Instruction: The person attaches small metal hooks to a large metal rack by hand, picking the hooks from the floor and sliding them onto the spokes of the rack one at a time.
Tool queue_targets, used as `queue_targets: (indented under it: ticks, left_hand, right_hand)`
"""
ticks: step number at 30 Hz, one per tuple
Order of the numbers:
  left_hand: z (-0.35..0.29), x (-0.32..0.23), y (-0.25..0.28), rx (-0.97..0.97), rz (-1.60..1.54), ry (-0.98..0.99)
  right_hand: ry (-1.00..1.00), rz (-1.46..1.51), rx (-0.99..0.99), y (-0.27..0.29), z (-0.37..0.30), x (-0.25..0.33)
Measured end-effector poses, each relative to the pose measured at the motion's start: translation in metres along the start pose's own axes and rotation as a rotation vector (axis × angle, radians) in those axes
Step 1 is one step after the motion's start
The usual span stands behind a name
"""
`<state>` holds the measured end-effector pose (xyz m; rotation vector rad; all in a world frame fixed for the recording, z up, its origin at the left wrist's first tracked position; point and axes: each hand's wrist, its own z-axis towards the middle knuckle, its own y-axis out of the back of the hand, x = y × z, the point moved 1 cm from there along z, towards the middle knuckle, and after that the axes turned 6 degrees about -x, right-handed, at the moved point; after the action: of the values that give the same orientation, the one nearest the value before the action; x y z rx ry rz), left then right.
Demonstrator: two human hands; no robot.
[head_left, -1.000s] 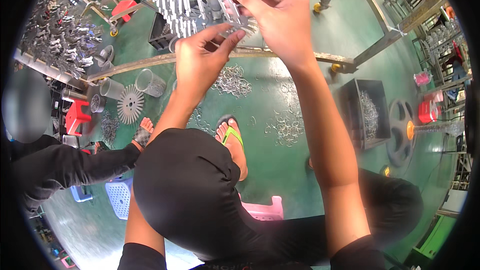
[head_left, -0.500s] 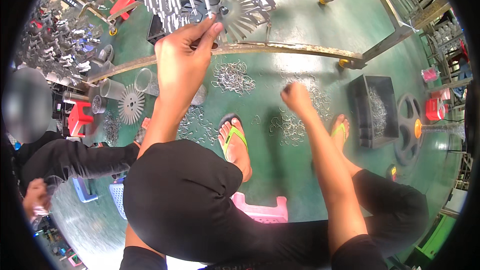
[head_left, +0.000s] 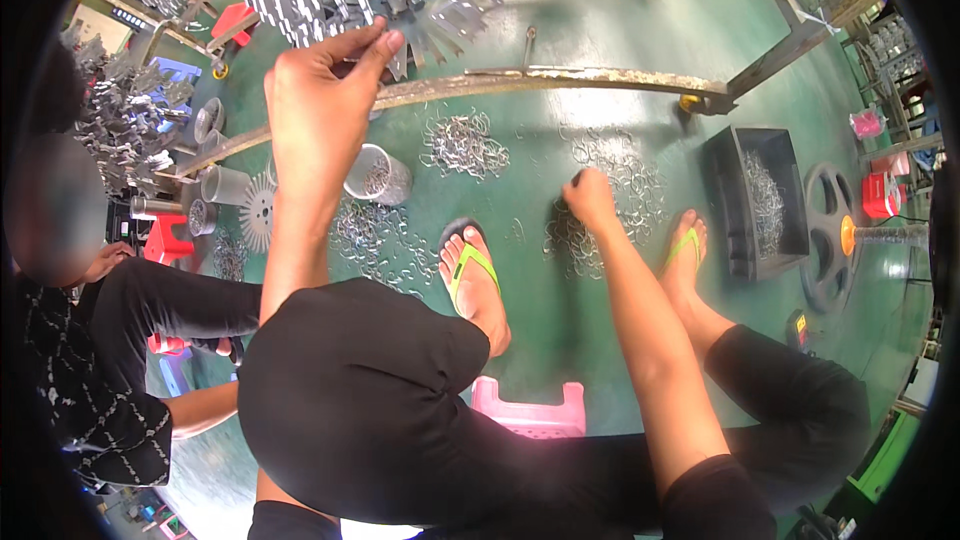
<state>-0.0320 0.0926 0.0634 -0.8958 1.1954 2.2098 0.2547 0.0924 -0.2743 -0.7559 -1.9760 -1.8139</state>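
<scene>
- The left hand (head_left: pixel 318 100) is raised, thumb and forefinger pinched at the lower edge of the hanging metal pieces (head_left: pixel 290 2); cannot tell whether it grips one
- The right hand (head_left: pixel 592 200), fingers curled, is at the small metal hooks (head_left: pixel 632 180) strewn on the green floor (head_left: pixel 560 335); what it may hold is hidden
- A tub (head_left: pixel 392 185) stands right of the left wrist, a black bin (head_left: pixel 722 195) right of the right hand

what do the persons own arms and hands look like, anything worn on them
Both the left hand and the right hand are without gloves, and no watch, bracelet or ring shows. The forearms are bare; short, plain black sleeves cover the upper arms.
</scene>
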Motion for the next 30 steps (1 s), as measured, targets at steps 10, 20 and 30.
queue_targets:
  ticks: [10, 20, 30]
  left_hand:
    - [0.005, -0.002, -0.001, 0.030, -0.010, 0.033]
    - [0.004, -0.005, 0.011, 0.100, 0.050, 0.069]
    - [0.004, 0.002, 0.012, 0.137, 0.006, 0.067]
  right_hand:
    - [0.188, -0.225, 0.201, -0.003, -0.021, 0.011]
    - [0.212, 0.178, -0.207, 0.022, -0.020, 0.101]
    - [0.554, 1.097, -0.370, 0.099, -0.035, 0.260]
